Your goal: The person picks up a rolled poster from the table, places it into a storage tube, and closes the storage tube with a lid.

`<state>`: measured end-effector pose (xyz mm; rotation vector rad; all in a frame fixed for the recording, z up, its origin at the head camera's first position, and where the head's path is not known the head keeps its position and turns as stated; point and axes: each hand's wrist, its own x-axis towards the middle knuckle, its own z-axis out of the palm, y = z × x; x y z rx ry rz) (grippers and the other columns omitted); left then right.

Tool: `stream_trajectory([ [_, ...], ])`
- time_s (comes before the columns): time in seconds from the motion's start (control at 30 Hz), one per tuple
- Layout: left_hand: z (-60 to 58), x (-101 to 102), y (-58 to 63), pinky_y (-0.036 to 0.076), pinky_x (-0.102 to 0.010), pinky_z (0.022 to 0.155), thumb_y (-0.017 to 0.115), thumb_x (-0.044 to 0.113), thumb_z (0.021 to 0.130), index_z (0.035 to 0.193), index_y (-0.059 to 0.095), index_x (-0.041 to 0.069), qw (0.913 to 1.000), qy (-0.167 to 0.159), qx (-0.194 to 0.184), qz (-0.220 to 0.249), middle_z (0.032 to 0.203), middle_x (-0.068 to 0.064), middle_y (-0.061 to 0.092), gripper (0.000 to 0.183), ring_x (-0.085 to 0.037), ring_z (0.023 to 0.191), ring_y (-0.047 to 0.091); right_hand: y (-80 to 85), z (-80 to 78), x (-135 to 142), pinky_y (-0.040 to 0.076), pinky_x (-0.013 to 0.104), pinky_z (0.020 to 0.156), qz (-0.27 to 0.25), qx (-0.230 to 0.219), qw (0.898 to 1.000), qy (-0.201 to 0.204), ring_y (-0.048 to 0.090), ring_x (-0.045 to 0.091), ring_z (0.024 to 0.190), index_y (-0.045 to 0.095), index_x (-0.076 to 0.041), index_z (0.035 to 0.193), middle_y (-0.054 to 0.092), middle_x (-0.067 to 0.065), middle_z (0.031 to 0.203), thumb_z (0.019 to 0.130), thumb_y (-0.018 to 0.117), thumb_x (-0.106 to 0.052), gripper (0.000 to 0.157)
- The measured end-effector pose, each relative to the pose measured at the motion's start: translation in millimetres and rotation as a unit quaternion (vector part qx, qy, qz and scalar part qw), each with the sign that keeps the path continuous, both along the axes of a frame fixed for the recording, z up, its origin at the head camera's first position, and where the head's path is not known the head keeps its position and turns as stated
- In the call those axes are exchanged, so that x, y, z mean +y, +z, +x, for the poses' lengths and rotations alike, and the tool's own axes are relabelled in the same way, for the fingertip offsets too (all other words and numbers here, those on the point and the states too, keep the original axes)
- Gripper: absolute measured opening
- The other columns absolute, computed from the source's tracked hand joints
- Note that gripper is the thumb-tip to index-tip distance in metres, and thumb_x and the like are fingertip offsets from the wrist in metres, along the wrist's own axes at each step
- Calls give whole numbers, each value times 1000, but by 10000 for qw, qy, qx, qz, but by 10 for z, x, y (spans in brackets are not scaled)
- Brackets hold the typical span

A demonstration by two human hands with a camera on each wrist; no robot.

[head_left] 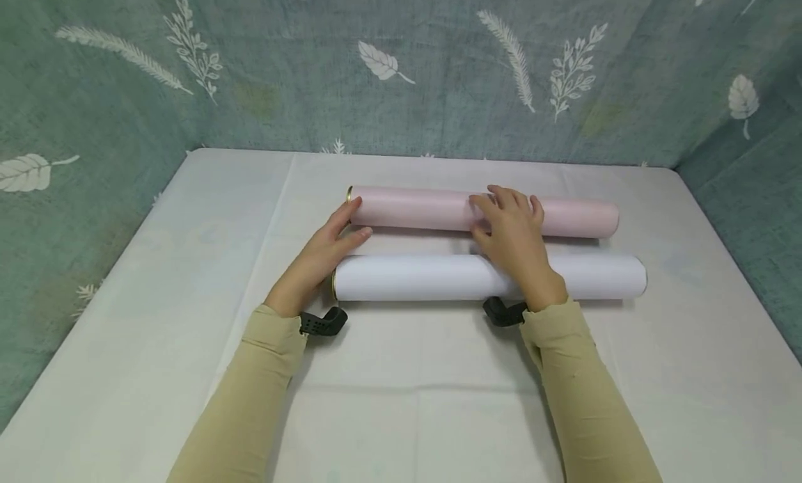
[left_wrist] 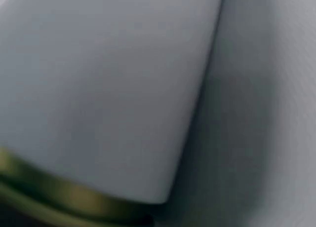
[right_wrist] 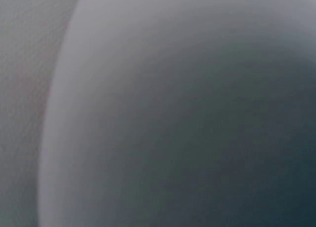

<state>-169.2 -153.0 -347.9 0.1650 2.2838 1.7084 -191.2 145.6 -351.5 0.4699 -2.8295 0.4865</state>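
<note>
A long pale pink tube (head_left: 413, 208) with a gold rim at its left end lies across the white table. Nearer the body, and roughly parallel to it, is a white tube (head_left: 407, 278), also gold-rimmed; its end fills much of the left wrist view. My left hand (head_left: 319, 257) is at the pink tube's left end, fingers extended over it and thumb along its near side. Over the middle of the pink tube, my right hand (head_left: 514, 232) has loosely bent, spread fingers, its wrist passing above the white tube. A blurred, shaded pale curved surface (right_wrist: 123, 113) fills most of the right wrist view.
The white cloth-covered table (head_left: 388, 413) has creases running across it. Green-grey fabric (head_left: 426, 72) with white leaf prints rises behind and on both sides. Black wrist devices (head_left: 322, 323) sit by both cuffs, close to the white tube.
</note>
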Motion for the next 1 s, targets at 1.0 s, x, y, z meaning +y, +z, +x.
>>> stream_trajectory([
  [1.0,-305,-169,-80,19,-51,101,46,51,87,144,-1,15,9500,-940,702,-2894,145,-19,5,82,-34,131,15,208,153,290,1,58,99,-52,-1225,9924,-77,9,28,134,21,-21,143,13,5,148,92,41,-46,60],
])
